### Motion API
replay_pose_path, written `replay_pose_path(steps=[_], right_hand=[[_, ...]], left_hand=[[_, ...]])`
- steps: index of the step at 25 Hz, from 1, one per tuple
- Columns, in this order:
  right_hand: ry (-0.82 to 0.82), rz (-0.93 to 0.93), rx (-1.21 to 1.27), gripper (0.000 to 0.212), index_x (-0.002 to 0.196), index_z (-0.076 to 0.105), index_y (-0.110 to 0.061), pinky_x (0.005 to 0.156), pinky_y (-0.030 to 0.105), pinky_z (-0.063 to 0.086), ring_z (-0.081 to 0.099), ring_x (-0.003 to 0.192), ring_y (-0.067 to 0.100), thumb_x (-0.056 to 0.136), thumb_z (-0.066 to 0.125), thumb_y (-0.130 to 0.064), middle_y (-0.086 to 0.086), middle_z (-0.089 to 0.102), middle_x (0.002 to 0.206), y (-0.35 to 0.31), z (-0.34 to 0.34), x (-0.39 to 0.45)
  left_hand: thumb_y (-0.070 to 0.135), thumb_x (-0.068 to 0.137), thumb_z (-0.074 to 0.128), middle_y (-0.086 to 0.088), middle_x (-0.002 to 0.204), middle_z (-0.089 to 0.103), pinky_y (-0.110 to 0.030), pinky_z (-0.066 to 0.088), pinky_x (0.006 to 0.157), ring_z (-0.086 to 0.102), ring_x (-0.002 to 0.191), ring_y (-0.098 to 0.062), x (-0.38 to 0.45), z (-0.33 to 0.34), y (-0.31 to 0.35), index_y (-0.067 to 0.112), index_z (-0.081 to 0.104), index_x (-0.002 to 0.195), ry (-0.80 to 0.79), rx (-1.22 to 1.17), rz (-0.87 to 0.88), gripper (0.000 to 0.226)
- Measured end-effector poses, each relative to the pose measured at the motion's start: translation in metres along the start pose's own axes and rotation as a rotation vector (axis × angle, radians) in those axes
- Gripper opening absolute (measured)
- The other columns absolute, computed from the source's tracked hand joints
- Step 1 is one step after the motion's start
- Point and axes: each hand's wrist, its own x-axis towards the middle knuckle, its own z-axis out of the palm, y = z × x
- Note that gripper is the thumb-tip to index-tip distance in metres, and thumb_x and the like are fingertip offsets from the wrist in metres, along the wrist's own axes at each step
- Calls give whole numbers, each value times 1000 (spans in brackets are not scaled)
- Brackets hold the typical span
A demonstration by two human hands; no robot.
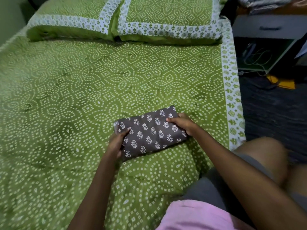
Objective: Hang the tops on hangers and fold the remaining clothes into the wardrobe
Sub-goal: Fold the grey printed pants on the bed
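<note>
A folded grey-brown garment [149, 131] with a white leaf print lies as a compact rectangle on the green bed [83, 90]. My left hand [117, 143] grips its left end, thumb on top and fingers tucked under the edge. My right hand [182, 123] grips its right end the same way, thumb on the printed top. The garment's underside is hidden. No hanger or wardrobe shows in this view.
Two matching green pillows [116, 22] lie at the head of the bed. A dark bedside unit [267, 45] with a drawer and loose cables stands to the right, with a yellow item [282, 83] on the dark floor. My knee and pink top fill the lower right.
</note>
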Motion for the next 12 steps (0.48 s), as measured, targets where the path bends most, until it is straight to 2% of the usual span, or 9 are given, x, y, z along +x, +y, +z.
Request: replay_pose_path(steps=[2, 4, 7, 9, 12], right_hand=[[44, -32, 45, 14, 81, 57, -16, 74, 34, 54, 64, 75, 20, 82, 70, -13, 6, 67, 88, -4, -21, -8], [86, -76, 109, 14, 82, 57, -16, 80, 37, 53, 64, 80, 22, 82, 69, -10, 8, 66, 94, -12, -50, -16], [151, -143, 188, 14, 91, 61, -9, 83, 40, 53, 65, 83, 24, 81, 68, -2, 10, 68, 99, -23, -115, -30], [236, -188, 219, 23, 101, 62, -7, 83, 40, 54, 66, 86, 25, 80, 67, 0, 10, 69, 99, -24, -164, -42], [351, -233, 257, 21, 88, 62, -16, 78, 34, 54, 64, 76, 15, 83, 62, 4, 2, 67, 87, -23, -237, -57]], left_hand=[[9, 92, 55, -11, 116, 64, -35, 59, 65, 66, 81, -20, -1, 22, 0, 19, 50, 125, -1, 11, 103, 36], [10, 92, 56, -8, 113, 66, -36, 56, 73, 64, 85, -21, -1, 50, 3, 22, 54, 117, -10, 24, 191, 28], [8, 93, 53, 1, 106, 66, -25, 56, 72, 64, 85, -11, -2, 114, 12, 18, 55, 118, -153, 32, 310, 26], [8, 94, 52, 1, 109, 65, -27, 54, 79, 64, 90, -10, 3, 163, 15, 16, 56, 116, -275, 60, 323, 24], [7, 94, 52, -7, 121, 62, -33, 50, 91, 60, 106, -18, 5, 241, 12, 13, 55, 120, -408, 98, 346, 27]])
